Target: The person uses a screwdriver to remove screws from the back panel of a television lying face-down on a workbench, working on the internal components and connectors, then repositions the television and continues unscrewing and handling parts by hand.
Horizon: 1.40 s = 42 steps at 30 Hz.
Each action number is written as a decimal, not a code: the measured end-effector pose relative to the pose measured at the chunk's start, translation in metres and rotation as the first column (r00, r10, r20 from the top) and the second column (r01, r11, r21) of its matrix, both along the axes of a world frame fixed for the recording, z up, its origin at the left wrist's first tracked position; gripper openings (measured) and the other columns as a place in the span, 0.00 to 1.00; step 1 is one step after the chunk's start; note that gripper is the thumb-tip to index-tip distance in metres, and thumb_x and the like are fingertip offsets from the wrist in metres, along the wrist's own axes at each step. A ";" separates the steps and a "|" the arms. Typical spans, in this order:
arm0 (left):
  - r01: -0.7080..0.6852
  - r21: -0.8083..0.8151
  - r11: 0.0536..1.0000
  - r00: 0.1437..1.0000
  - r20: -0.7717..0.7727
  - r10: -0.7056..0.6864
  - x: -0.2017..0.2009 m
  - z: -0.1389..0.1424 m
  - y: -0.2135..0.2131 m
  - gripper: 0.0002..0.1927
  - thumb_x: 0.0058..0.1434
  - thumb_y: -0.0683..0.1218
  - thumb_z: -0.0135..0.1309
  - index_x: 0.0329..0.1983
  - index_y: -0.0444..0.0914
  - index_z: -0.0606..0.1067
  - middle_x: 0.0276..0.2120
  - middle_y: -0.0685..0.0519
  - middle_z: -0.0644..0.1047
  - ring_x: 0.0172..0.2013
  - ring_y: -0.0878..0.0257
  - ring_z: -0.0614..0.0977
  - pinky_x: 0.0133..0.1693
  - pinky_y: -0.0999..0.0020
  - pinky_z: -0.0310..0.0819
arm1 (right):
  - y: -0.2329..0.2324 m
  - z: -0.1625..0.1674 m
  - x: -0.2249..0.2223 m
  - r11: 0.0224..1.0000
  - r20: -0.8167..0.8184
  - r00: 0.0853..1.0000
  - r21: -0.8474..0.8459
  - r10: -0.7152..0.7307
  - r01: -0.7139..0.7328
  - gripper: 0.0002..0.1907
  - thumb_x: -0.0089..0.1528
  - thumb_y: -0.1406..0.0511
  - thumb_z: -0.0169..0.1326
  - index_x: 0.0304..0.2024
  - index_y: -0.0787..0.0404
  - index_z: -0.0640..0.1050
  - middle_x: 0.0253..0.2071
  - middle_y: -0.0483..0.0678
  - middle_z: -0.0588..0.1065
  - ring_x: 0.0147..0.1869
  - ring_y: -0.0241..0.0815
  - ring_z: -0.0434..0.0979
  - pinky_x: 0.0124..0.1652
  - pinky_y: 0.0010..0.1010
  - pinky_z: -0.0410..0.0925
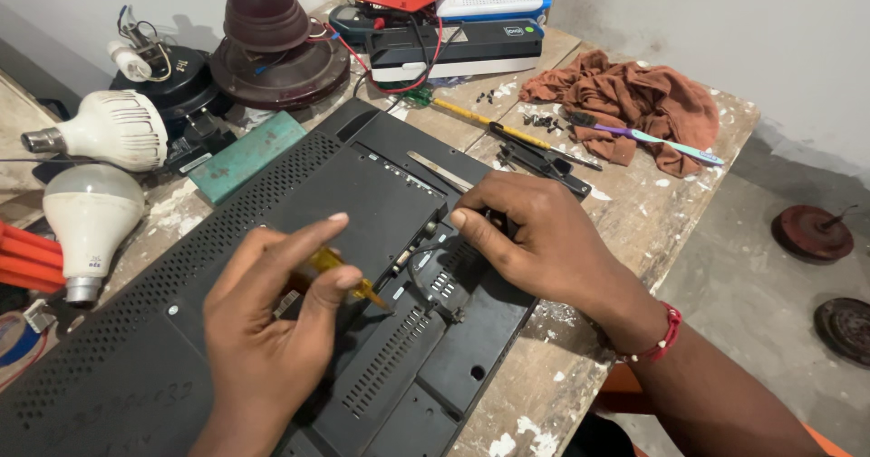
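A large black monitor (163, 348) lies back-side up on a worn wooden table (634, 212). My left hand (267, 321) is shut on an amber-handled screwdriver (358, 287), its tip pointing down at the monitor's raised rear panel (362, 194). My right hand (535, 235) rests on the panel's right edge, fingers curled over it, next to a short black cable (426, 289). Whether the right fingers pinch anything is hidden.
Two white bulbs (100, 131) lie at the left. Dark ceiling-fan parts (272, 49) stand at the back, near a green block (245, 153). A rust-coloured cloth (634, 99), loose screws (544, 122), black pliers (544, 163), a yellow-handled tool (471, 115) and boxes (453, 45) lie behind.
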<state>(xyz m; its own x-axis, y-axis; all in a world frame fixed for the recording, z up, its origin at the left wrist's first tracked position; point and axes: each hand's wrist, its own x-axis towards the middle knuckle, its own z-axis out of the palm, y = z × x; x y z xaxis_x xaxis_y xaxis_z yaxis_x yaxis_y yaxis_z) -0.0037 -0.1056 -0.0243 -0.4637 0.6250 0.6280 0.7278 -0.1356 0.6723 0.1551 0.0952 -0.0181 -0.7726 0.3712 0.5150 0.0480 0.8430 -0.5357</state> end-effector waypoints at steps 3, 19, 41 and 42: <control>0.081 0.022 0.996 0.996 0.019 -0.082 0.001 0.005 -0.003 0.18 0.65 0.39 0.53 0.60 0.35 0.75 0.51 0.50 0.78 0.43 0.66 0.81 0.41 0.74 0.77 | 0.000 0.001 0.000 1.000 -0.003 1.000 0.002 0.005 -0.005 0.12 0.65 0.61 0.56 0.36 0.64 0.81 0.33 0.52 0.78 0.37 0.50 0.80 0.37 0.39 0.70; 0.076 0.011 0.997 0.997 0.006 -0.076 -0.002 0.001 -0.001 0.25 0.62 0.40 0.60 0.64 0.37 0.74 0.41 0.51 0.77 0.38 0.68 0.81 0.39 0.76 0.76 | -0.001 0.001 0.000 1.000 0.010 1.000 -0.014 -0.003 0.003 0.12 0.65 0.60 0.56 0.36 0.64 0.81 0.32 0.52 0.78 0.35 0.49 0.80 0.35 0.38 0.70; 0.097 -0.023 0.995 0.995 0.006 -0.097 0.001 0.003 -0.003 0.26 0.65 0.41 0.54 0.68 0.37 0.69 0.45 0.52 0.79 0.37 0.69 0.80 0.35 0.76 0.74 | 0.001 -0.001 0.000 1.000 -0.010 1.000 0.001 0.000 0.000 0.12 0.65 0.60 0.57 0.36 0.63 0.81 0.33 0.52 0.78 0.37 0.50 0.79 0.37 0.39 0.70; 0.131 -0.005 0.991 0.991 0.029 -0.131 0.001 0.004 -0.003 0.26 0.67 0.41 0.51 0.69 0.37 0.67 0.50 0.51 0.80 0.39 0.68 0.81 0.36 0.76 0.75 | 0.001 -0.001 0.000 1.000 -0.011 1.000 0.000 0.000 0.000 0.12 0.65 0.60 0.57 0.36 0.63 0.81 0.33 0.52 0.78 0.37 0.50 0.79 0.37 0.39 0.70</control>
<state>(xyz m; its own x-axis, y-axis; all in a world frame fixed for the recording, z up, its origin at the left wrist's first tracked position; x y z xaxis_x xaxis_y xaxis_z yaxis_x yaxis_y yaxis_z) -0.0029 -0.1091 -0.0208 -0.3949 0.6856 0.6115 0.6845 -0.2244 0.6936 0.1552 0.0961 -0.0192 -0.7668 0.3711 0.5238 0.0418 0.8432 -0.5360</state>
